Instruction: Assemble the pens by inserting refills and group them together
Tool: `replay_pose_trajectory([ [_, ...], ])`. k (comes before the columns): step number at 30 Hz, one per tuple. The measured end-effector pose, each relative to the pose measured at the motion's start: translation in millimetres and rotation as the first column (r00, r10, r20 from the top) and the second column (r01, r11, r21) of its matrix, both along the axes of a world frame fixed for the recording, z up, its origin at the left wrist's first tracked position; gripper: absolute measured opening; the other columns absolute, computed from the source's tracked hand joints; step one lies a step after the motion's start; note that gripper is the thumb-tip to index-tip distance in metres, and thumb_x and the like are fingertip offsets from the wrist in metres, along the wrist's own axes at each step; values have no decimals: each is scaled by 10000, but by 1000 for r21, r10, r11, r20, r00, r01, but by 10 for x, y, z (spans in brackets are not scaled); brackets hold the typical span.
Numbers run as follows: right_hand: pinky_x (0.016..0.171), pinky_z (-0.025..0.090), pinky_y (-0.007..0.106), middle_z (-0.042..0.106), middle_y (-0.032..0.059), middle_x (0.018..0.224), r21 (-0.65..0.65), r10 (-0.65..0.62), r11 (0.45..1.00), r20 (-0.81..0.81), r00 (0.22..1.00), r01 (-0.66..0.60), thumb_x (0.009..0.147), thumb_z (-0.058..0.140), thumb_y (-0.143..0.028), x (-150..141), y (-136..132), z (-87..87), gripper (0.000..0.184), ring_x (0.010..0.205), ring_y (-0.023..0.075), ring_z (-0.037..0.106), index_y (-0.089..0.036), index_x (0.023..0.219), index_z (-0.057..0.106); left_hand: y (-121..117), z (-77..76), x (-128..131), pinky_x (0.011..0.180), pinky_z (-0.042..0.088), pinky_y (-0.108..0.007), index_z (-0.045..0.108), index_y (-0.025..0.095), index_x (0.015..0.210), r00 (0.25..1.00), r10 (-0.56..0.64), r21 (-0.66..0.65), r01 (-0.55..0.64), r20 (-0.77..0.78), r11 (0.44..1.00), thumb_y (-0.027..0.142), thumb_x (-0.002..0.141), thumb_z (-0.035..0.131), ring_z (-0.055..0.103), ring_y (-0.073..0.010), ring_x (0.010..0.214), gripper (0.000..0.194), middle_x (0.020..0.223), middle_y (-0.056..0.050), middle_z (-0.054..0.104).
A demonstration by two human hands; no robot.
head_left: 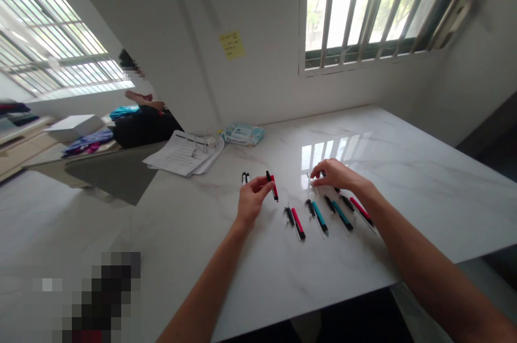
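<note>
Between its thumb and fingers, my left hand point(252, 197) grips a red and black pen point(275, 188), held slightly above the table. My right hand point(333, 173) is farther right with its fingertips pinched together on a thin pale rod, seemingly a pen refill point(316, 189). Dark parts lie partly hidden under that hand. Nearer to me, a row of taken-apart pens lies on the marble-patterned table: a red barrel point(298, 220), a teal barrel point(319, 214), another teal barrel point(341, 214) and a red barrel point(359, 208), with black pieces and thin white refills beside them.
Beyond my left hand lie black and white pens point(245, 177). Papers point(181, 153) with glasses on top and a blue pack of wipes point(243, 134) sit by the wall. A yellow note point(232, 45) is on the wall. Another person is at the far left.
</note>
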State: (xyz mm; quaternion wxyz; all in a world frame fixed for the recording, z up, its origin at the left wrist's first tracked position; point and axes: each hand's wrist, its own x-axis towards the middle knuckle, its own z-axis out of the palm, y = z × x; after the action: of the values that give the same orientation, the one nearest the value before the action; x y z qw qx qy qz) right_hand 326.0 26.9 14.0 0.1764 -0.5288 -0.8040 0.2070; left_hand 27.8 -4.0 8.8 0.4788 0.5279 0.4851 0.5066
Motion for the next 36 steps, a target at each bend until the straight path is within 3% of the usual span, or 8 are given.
replay_pose_trajectory([
  [8,703,457,245,761,11,861,42,-49,998,-118,992,54,836,672,-225,-154,-28,-68,108,810,165,653,-220,877,772,-56,-52,35,666,522,-263,794,173,973,974,-88,86,108,-208,990,428,770,806,671,-164,706,326,859,-60,768],
  [13,719,454,259,766,21,941,49,0,999,-91,996,4,837,731,-287,-223,-32,-94,204,808,172,653,-246,1029,787,-108,-6,82,655,523,-263,794,179,969,963,-80,109,111,-257,988,410,779,794,667,-163,689,300,835,-53,767],
  [19,777,460,279,775,27,886,57,66,996,-36,997,-64,858,710,-222,-340,6,-177,95,837,194,671,-234,878,802,-126,15,79,671,523,-272,800,187,976,947,-64,104,101,-314,989,397,788,777,660,-164,694,283,857,-56,776],
  [22,751,474,275,778,31,888,101,37,995,-150,988,-22,902,665,-230,-362,-11,-156,121,799,179,673,-221,923,784,-117,23,37,724,521,-280,811,198,971,925,-57,110,106,-376,988,394,784,777,666,-171,737,273,878,-59,783],
  [25,757,513,280,781,26,889,128,17,991,-380,925,35,926,656,-305,-409,-64,-85,146,783,165,684,-223,963,771,-112,91,27,711,526,-285,810,196,998,929,-129,41,152,-346,987,415,789,766,679,-181,741,306,913,-71,789],
  [30,885,577,342,796,50,976,76,54,997,-721,690,1,852,742,-415,-551,-140,-1,235,912,203,736,-217,970,787,-103,249,123,689,530,-279,808,171,1017,930,-228,-29,229,-289,973,402,770,781,692,-196,753,339,908,-88,788],
  [33,895,590,352,799,58,984,30,50,999,-802,595,-43,814,778,-435,-599,-157,10,284,925,213,742,-206,982,792,-73,230,179,693,527,-268,808,165,1011,944,-207,-15,210,-258,978,384,764,788,685,-187,757,331,895,-83,786],
  [36,880,595,343,800,59,968,9,31,999,-806,591,-40,801,790,-435,-615,-175,25,295,912,209,744,-197,975,793,-47,129,205,630,507,-255,806,157,993,956,-176,-14,178,-233,984,396,760,792,659,-169,698,334,867,-77,776],
])
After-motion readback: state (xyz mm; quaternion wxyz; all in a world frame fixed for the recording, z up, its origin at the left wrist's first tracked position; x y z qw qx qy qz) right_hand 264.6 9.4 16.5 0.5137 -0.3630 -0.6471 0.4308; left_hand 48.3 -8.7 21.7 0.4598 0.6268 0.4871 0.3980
